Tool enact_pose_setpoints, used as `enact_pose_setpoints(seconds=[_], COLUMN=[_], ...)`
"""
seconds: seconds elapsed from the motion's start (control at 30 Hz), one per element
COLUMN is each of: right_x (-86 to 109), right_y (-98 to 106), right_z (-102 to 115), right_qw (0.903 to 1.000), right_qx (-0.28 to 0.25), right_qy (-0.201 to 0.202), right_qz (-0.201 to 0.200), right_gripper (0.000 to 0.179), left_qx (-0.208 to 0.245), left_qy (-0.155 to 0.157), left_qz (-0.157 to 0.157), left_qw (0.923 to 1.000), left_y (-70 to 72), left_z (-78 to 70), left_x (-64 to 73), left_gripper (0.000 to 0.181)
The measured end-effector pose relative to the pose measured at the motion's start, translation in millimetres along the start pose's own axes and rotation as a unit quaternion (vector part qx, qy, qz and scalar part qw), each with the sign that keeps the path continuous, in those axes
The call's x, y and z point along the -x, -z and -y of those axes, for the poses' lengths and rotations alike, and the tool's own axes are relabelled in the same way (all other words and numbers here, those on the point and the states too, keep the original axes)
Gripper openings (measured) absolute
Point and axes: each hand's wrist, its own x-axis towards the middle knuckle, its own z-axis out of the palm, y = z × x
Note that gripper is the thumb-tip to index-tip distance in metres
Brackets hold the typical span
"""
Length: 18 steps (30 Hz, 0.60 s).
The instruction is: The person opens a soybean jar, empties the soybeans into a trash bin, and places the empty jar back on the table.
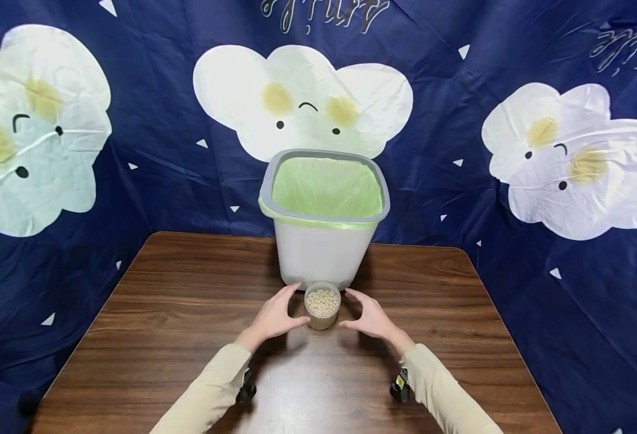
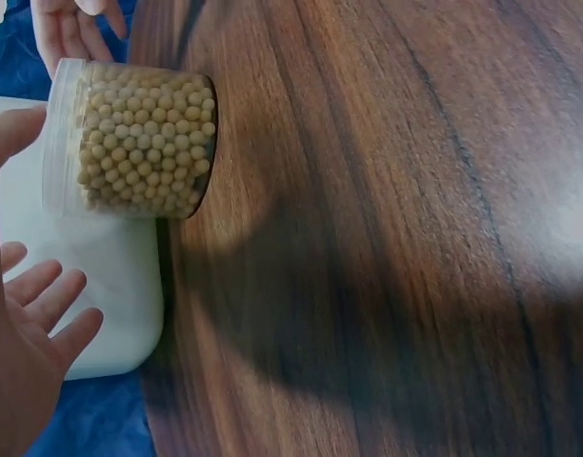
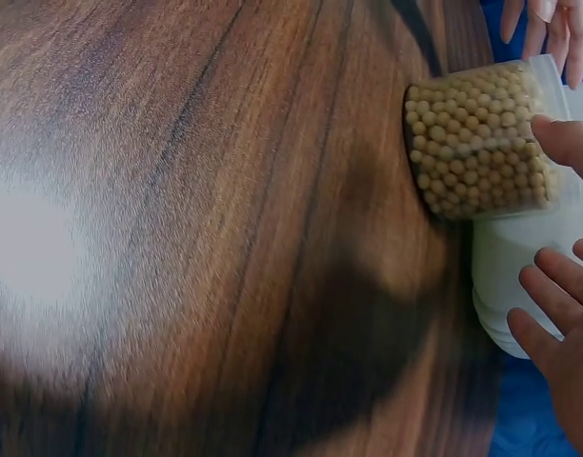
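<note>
A clear plastic jar point(image 1: 322, 306) full of small round beige beans, likely soybeans by their look, stands upright on the table just in front of a white bin. My left hand point(image 1: 276, 313) is at the jar's left side, fingers spread and thumb toward it. On the other side my right hand point(image 1: 370, 314) mirrors it, thumb and fingers apart. Both wrist views show the jar point(image 2: 144, 141) between the hands, its beans point(image 3: 477, 143) visible through the wall. Neither hand's fingers curl round it; the left thumb tip lies close to the rim in the head view.
The white bin point(image 1: 321, 253) has a grey rim and a light green liner point(image 1: 326, 187); it stands at the back of the brown wooden table point(image 1: 188, 325). Behind and beside it hangs dark blue cloth point(image 1: 155, 120) printed with white clouds. Dark devices sit at both wrists.
</note>
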Motion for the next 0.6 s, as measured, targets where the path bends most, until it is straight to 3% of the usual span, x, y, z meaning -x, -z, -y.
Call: enact_pose_setpoints(seconds=[0.27,0.6], right_x=[-3.7,-13.6], right_y=[-12,-25], right_z=[-4,-10], right_qw=[0.9998,0.9995], right_qx=[-0.011,-0.019], right_qy=[-0.007,-0.020], right_qz=[0.012,0.015], right_gripper=[0.073,0.071], left_qx=[0.005,0.004], left_qy=[-0.005,0.002], left_qz=[-0.009,0.016], left_qw=[0.9999,0.9999], left_y=[-5.1,-4.7], left_z=[0.2,-2.8], left_x=[-5.7,-12.4], left_gripper=[0.078,0.079])
